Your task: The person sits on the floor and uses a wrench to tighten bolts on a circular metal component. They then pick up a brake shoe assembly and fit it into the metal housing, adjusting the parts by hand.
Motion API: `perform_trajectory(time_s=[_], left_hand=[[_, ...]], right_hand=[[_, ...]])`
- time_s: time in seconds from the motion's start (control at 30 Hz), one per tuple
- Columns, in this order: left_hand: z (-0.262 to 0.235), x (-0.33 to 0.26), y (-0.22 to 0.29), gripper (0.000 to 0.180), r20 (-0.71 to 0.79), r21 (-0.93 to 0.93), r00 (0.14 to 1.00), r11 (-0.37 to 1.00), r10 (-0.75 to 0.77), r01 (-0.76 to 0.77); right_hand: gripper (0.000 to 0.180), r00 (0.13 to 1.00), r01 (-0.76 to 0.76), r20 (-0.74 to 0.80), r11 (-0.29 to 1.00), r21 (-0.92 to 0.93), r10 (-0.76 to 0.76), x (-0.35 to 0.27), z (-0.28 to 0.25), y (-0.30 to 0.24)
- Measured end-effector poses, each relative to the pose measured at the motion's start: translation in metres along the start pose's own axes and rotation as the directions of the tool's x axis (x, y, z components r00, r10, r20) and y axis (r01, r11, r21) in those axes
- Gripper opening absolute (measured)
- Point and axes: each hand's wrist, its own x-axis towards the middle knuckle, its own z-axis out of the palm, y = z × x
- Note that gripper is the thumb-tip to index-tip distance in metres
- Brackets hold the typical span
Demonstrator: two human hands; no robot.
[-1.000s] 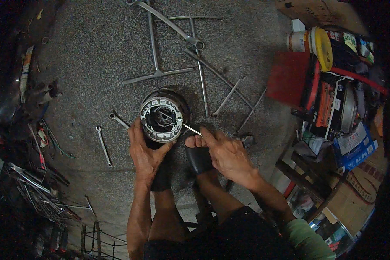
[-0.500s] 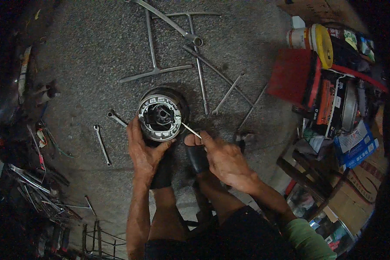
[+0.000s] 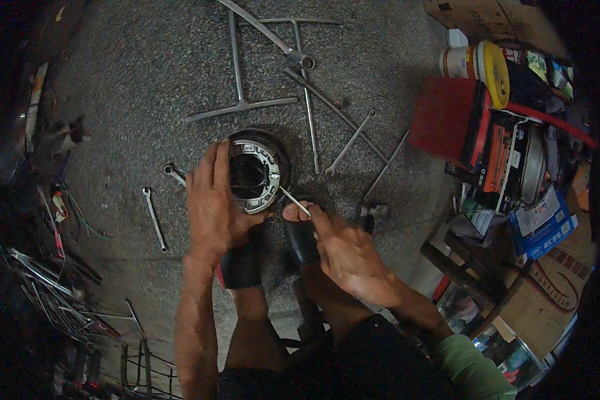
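A round drum brake [image 3: 273,179] with a silver shoe ring and a dark outer rim stands on the ground in front of my feet. My left hand [image 3: 210,200] is curled over its left side, covering that part of the ring, with the thumb at the lower edge. From the lower right, my right hand [image 3: 357,257] is closed round a thin metal screwdriver [image 3: 295,202]. Its tip meets the ring's lower right edge; the handle is hidden in my fingers. Beside my left hand lies a combination wrench [image 3: 173,172], partly covered by the hand.
A smaller wrench [image 3: 155,219] lies farther left. Beyond the brake are T-handle wrenches [image 3: 243,107], a large ring spanner [image 3: 263,33] and another wrench [image 3: 351,143]. A red box [image 3: 443,123], a yellow-lidded bucket [image 3: 493,75] and cardboard [image 3: 547,300] crowd the right. Metal tools [image 3: 40,280] pile up left.
My left hand has shifted up and leftward, and its fingers now cover more of the ring's left side. The right hand and screwdriver stay nearly in place at the ring's edge.
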Motion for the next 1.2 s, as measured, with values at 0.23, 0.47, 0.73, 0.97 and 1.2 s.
perform_trajectory(time_s=[0.23, 0.47, 0.73, 0.97, 1.2], left_hand=[[-0.003, 0.004, -0.006, 0.120, -0.003, -0.080, 0.999, 0.996, 0.048, -0.048], [-0.006, 0.007, -0.007, 0.120, 0.022, -0.127, 0.999, 0.991, 0.044, -0.041], [0.006, -0.002, -0.008, 0.127, -0.057, -0.070, 0.998, 0.997, 0.016, -0.020], [0.025, -0.031, -0.025, 0.137, -0.161, -0.298, 0.966, 0.943, -0.200, 0.146], [0.024, -0.010, -0.003, 0.136, -0.115, -0.115, 0.991, 0.992, -0.070, 0.057]], right_hand=[[0.068, 0.999, -0.043, 0.012, 0.991, -0.126, 0.045, -0.009, 0.003, -0.009], [0.068, 0.977, -0.121, 0.137, 0.955, -0.271, 0.163, -0.010, -0.012, -0.018], [0.063, 0.995, -0.047, 0.071, 0.940, -0.339, 0.075, -0.005, -0.006, 0.051], [0.050, 0.997, -0.026, 0.066, 0.990, -0.137, 0.035, 0.008, -0.006, 0.070], [0.063, 0.987, 0.087, 0.151, 0.965, -0.248, -0.050, 0.024, -0.011, 0.057]])
